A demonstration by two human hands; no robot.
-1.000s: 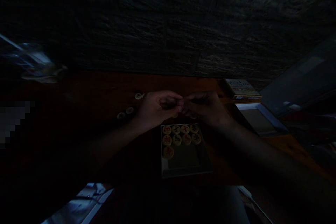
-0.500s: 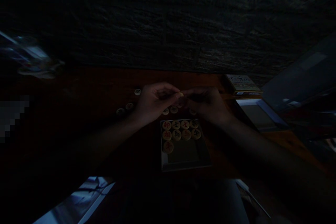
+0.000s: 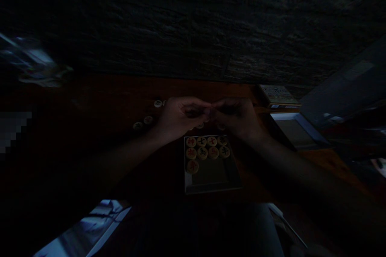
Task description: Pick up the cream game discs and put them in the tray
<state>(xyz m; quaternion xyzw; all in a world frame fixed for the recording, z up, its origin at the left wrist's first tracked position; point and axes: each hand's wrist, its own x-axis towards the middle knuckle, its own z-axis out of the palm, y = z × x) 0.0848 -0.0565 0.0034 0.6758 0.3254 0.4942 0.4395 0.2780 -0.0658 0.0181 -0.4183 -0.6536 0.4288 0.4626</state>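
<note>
Above a shallow box, my left hand [image 3: 179,118] and my right hand [image 3: 238,116] meet fingertip to fingertip. Both are closed in a pinch around a Chinese chess piece, which the fingers now almost wholly hide. In the box [image 3: 211,189], round wooden pieces with red or black characters lie in rows. Two rows are filled, and one red piece [image 3: 192,166] lies at the left of the third. Behind the box, loose pieces [image 3: 200,126] are partly covered by my hands. More loose pieces lie to the left, among them a red-marked one [image 3: 148,120].
An open tray-like lid [image 3: 297,130] lies at the right, with a printed box [image 3: 279,95] behind it. A dark stone wall [image 3: 193,28] rises behind the wooden table [image 3: 114,92]. Something clear and shiny [image 3: 39,62] stands at the far left. The light is very dim.
My fingertips have closed together over the chess piece, whose pale edge showed between them before. The view has shifted slightly. The pieces in the box stay in place.
</note>
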